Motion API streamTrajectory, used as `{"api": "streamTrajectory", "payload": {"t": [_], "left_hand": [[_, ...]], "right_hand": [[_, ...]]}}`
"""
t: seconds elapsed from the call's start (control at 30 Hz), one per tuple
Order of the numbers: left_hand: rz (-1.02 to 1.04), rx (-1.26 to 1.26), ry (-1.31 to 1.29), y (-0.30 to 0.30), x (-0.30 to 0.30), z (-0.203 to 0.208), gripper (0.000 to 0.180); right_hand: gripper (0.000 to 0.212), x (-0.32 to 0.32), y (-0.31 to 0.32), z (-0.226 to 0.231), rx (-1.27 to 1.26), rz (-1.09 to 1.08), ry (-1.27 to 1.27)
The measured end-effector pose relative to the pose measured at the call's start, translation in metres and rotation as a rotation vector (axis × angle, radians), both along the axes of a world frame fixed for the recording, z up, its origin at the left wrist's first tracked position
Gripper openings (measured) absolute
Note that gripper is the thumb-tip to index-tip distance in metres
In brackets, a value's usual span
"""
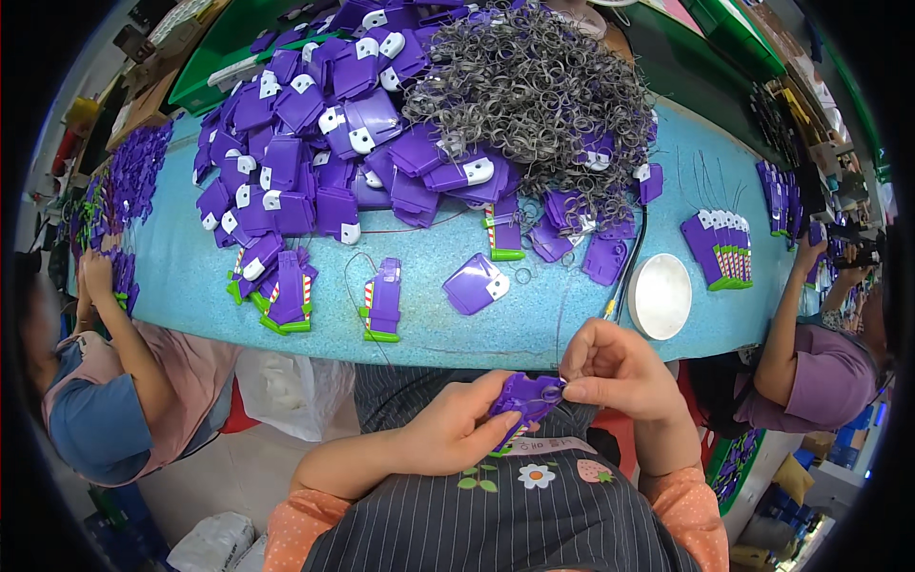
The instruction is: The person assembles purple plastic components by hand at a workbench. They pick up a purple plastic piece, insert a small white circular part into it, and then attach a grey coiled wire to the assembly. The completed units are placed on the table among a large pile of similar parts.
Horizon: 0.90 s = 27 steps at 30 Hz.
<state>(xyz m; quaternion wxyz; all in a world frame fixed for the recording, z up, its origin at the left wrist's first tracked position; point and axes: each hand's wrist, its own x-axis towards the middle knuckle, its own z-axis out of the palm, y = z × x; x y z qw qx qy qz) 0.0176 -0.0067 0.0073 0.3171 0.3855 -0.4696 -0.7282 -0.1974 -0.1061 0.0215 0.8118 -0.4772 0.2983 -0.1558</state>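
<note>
Striped apron nearest, left hand fingers grip the purple shell, right hand fingers pinch wire, which uneven pulling could kink.

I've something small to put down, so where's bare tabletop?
Between the lone green-edged piece and the lone white-cornered piece to its right; also right of the white bowl, in front of the fanned pieces. The back is crowded with the purple heap and grey rings.

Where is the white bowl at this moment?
In the head view, right of centre: the white bowl sits on the blue table, near its front edge, beyond the right hand.
</note>
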Motion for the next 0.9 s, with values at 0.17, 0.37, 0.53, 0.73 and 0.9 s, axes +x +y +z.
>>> {"api": "streamTrajectory", "payload": {"t": [0.17, 0.37, 0.53, 0.73, 0.9], "left_hand": [[0.003, -0.111, 0.09, 0.012, 0.012, -0.015, 0.032], [0.51, 0.158, 0.466, 0.048, 0.017, -0.019, 0.036], [0.516, 0.287, 0.387, 0.043, 0.011, -0.03, 0.042], [0.44, 0.329, 0.408, 0.04, 0.0, -0.033, 0.047], [0.315, 0.347, 0.334, 0.03, -0.008, -0.025, 0.053]], "right_hand": [[0.017, 0.021, -0.016, -0.025, 0.245, 0.183, -0.095], [0.033, 0.087, -0.01, -0.05, -1.412, -0.174, 0.802], [0.031, 0.085, -0.014, -0.053, -1.45, -0.288, 0.563], [0.015, 0.022, 0.02, -0.016, -0.118, -0.214, 0.052], [0.024, 0.023, 0.033, -0.032, -0.258, -0.097, 0.047]]}}
